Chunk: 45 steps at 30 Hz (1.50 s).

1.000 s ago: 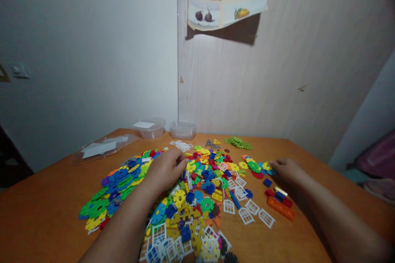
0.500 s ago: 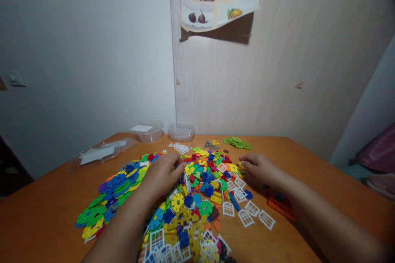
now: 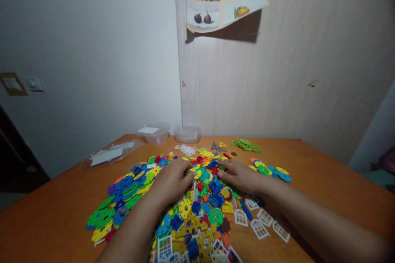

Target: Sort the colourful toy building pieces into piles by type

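Observation:
A wide heap of colourful plastic building pieces (image 3: 203, 207) covers the middle of the table: notched discs, small bricks and white window frames. My left hand (image 3: 175, 178) rests on the heap's upper middle, thumb apart from the bent fingers, whose tips are partly hidden. Opposite it, my right hand (image 3: 237, 174) reaches over the heap's right side with thumb and fingers spread, touching or nearly touching blue and red pieces. Beyond my right wrist lies a small group of notched discs (image 3: 263, 169). Loose white window frames (image 3: 259, 229) lie below my right forearm.
Two clear plastic tubs (image 3: 187, 134) stand at the table's back edge by the wall. Clear lids or bags (image 3: 108, 155) lie at the left. Small separate piles sit at the back: white frames (image 3: 186, 150), grey pieces (image 3: 217, 147) and green pieces (image 3: 245, 145).
My right hand has moved left from the heap's edge onto its pieces, and the discs beyond my wrist now show. My left hand stays nearly in place. The view has turned slightly left.

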{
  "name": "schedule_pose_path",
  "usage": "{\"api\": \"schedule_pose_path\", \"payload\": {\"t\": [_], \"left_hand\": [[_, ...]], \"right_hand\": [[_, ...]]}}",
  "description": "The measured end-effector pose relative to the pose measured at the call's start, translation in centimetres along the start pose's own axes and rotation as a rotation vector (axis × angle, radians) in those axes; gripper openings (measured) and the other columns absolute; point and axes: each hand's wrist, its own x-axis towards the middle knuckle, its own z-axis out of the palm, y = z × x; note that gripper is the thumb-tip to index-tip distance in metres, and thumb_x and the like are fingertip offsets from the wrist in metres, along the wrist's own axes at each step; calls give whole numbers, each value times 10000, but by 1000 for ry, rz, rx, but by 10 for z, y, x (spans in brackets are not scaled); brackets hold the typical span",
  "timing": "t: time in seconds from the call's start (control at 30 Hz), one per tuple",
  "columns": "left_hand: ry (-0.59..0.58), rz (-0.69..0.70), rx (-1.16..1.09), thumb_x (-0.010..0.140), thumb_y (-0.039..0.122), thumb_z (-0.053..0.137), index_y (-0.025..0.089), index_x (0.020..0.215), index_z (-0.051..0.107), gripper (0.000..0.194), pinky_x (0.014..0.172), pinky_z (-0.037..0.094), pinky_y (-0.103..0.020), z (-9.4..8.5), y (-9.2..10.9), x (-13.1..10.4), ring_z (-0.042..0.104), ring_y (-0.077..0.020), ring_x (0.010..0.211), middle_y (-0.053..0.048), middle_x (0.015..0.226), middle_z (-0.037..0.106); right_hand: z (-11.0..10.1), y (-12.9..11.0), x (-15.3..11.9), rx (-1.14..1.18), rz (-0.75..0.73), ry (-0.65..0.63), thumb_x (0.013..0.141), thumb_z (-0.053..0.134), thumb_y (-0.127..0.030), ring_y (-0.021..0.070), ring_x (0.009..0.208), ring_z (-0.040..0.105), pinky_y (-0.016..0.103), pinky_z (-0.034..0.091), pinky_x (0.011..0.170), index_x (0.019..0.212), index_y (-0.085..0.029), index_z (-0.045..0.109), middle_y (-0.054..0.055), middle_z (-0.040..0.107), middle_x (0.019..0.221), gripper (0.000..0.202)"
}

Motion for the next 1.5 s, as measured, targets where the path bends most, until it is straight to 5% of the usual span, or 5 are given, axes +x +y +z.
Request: {"api": "schedule_pose_path", "payload": {"t": [0.3, 0.43, 0.77, 1.27, 1.5], "left_hand": [[9, 16, -2, 950, 385, 506, 218, 972, 701, 258, 801, 445, -329, 1, 2, -1, 617, -239, 943, -78, 968, 688], [18, 9, 10, 943, 354, 508, 219, 963, 692, 230, 783, 444, -323, 0, 3, -1, 614, -237, 938, -74, 985, 690], [19, -23, 40, 934, 323, 509, 226, 963, 689, 207, 805, 460, -341, 0, 4, -3, 614, -253, 969, -85, 987, 686], [38, 10, 40, 935, 323, 504, 220, 948, 693, 216, 779, 456, -345, 2, 6, -2, 605, -244, 945, -85, 994, 688], [29, 7, 35, 931, 325, 496, 221, 918, 696, 226, 778, 454, -350, 2, 7, -1, 614, -243, 912, -81, 957, 699]], "right_hand": [[-11, -14, 13, 126, -70, 102, 975, 477, -372, 227, 931, 680, 353, 526, 852, 1085, -220, 746, 65, 760, 1030, 328], [-14, -3, 57, -8, -13, 161, 916, 504, -270, 254, 1072, 662, 358, 502, 944, 1163, -182, 734, 98, 739, 1183, 348], [10, -7, 147, -123, -43, -112, 815, 565, -202, 288, 1226, 627, 397, 466, 1061, 1255, -212, 720, 99, 670, 1357, 466], [-10, -15, 88, 10, -47, -245, 763, 591, -218, 232, 1000, 694, 304, 537, 848, 1221, -257, 737, 19, 763, 1139, 482], [-9, -11, 80, 185, -27, -164, 816, 556, -240, 216, 960, 672, 310, 526, 836, 1174, -209, 748, 38, 758, 1092, 407]]}}
